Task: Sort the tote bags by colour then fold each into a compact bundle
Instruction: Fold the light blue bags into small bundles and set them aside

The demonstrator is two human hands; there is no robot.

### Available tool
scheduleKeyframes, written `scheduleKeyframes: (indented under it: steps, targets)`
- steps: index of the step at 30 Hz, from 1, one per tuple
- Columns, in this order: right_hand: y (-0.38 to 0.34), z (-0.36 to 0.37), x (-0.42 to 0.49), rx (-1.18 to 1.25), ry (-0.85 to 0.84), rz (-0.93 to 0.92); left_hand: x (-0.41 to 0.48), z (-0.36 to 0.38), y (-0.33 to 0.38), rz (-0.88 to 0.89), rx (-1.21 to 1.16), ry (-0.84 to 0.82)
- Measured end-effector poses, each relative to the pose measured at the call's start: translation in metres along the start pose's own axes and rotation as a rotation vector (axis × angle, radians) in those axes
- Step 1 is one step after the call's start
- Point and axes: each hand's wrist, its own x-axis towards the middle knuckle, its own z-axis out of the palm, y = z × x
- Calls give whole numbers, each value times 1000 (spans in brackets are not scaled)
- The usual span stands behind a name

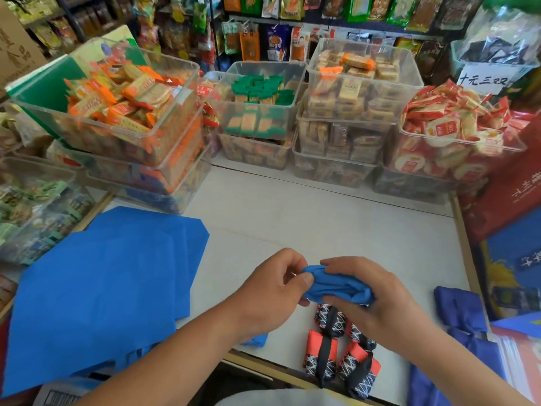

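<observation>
Lying flat at the left edge of the white counter [322, 224] is a spread stack of bright blue tote bags [111, 288], not yet folded. Beside it, the left hand [272, 285] pinches one end of a rolled blue bundle [336, 284] between thumb and curled fingers, held just above the counter near the front edge. The right hand [371, 297] wraps its fingers over the other end, closed around the cloth. The fabric looks thin, soft and light, and probably springs open if let go, so it is best held at both ends with the roll squeezed tight. Just below the hands lie finished red-and-black patterned bundles [336, 356], touching each other. Further right sits a heap of dark blue bags [459, 309]. Behind, above the clear snack bins [360, 83], a handwritten paper sign [483, 80] reads 十元三双. White characters on the red bag [512, 183] at the far right are too blurred to read.
</observation>
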Motion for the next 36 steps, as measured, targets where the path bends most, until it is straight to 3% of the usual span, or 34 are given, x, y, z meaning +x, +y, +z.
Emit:
scheduleKeyframes:
  steps: [6, 14, 18, 23, 27, 30, 36]
  targets:
    - [-2, 7, 28, -213, -52, -112, 12, -15, 2, -81, -268, -15]
    - [-23, 31, 75, -7, -153, 16, 20, -80, 1, -344, -534, -210]
    - [-35, 49, 97, -167, -177, -143, 20, -113, -6, -433, -558, -283]
    - [-42, 66, 117, -299, -187, -247, 22, -138, -13, -376, -466, -277]
    - [-47, 71, 128, -304, -152, -209, 25, -145, -18, -245, -401, -146]
    - [-48, 75, 130, -297, -121, -159, 22, -151, -22, -227, -449, -157]
    - [-49, 84, 125, -325, -78, -183, 19, -140, -26, -190, -292, -59]
